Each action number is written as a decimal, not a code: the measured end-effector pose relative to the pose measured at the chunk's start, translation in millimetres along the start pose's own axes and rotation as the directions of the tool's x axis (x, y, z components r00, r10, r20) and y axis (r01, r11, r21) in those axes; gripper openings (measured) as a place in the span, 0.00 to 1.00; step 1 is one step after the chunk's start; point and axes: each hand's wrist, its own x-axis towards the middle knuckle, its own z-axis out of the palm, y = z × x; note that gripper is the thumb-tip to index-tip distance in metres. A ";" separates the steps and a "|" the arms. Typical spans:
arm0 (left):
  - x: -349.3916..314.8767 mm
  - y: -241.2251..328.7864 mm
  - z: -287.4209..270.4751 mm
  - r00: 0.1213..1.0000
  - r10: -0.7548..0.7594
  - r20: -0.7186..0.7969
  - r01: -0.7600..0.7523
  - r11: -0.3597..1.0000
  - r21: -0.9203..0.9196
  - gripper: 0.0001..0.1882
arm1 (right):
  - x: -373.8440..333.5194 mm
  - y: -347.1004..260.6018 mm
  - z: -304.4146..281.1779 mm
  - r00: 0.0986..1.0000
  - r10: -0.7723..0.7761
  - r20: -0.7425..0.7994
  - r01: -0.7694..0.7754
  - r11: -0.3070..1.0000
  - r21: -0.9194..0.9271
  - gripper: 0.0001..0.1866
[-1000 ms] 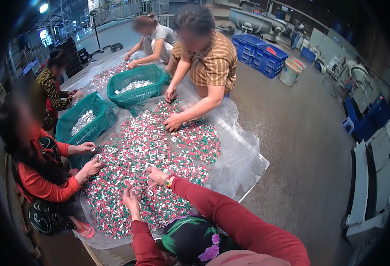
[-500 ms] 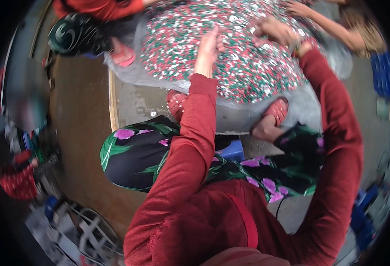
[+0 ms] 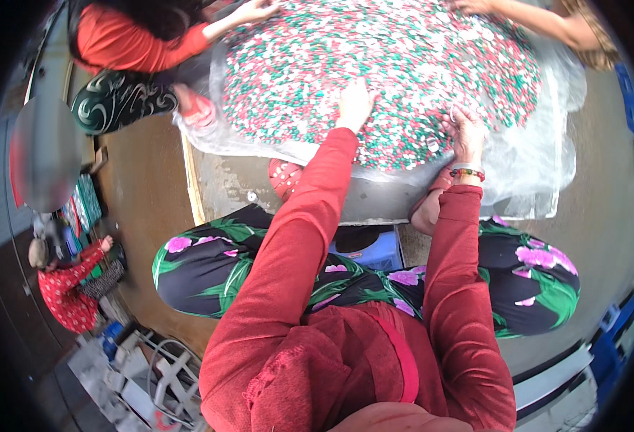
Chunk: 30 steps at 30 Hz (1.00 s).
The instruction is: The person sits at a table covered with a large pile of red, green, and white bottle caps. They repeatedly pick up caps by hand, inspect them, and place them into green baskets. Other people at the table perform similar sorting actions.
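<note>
A wide heap of small red, green and white pieces (image 3: 295, 79), too small to name, lies in front of me on clear plastic sheeting (image 3: 525, 155). My left hand (image 3: 356, 106) is at the heap's near middle, back upward, with its fingers curled down at the pieces; whatever they hold is hidden. Farther right, my right hand (image 3: 468, 133) is closed at the heap's near edge. Between its thumb and fingertips shows a small round white piece (image 3: 453, 112). A beaded bracelet (image 3: 468, 173) circles that wrist.
A co-worker's hand (image 3: 259, 10) reaches in at the far left, another person's hand (image 3: 473, 6) at the far right. A blue plastic stool (image 3: 374, 250) stands between my knees. One loose white piece (image 3: 251, 196) lies off the heap. Blue crates (image 3: 630, 101) line the right side.
My right hand has come down and nearer to me, onto the heap's near edge. My left hand has moved slightly nearer and bent down to the pieces. The left co-worker leans farther into view.
</note>
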 end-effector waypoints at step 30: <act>-71.0 157.0 5.4 0.563 0.073 0.823 0.807 0.167 -0.567 0.10 | -17.1 -29.5 -33.7 0.969 -0.160 0.187 0.003 0.768 0.640 0.10</act>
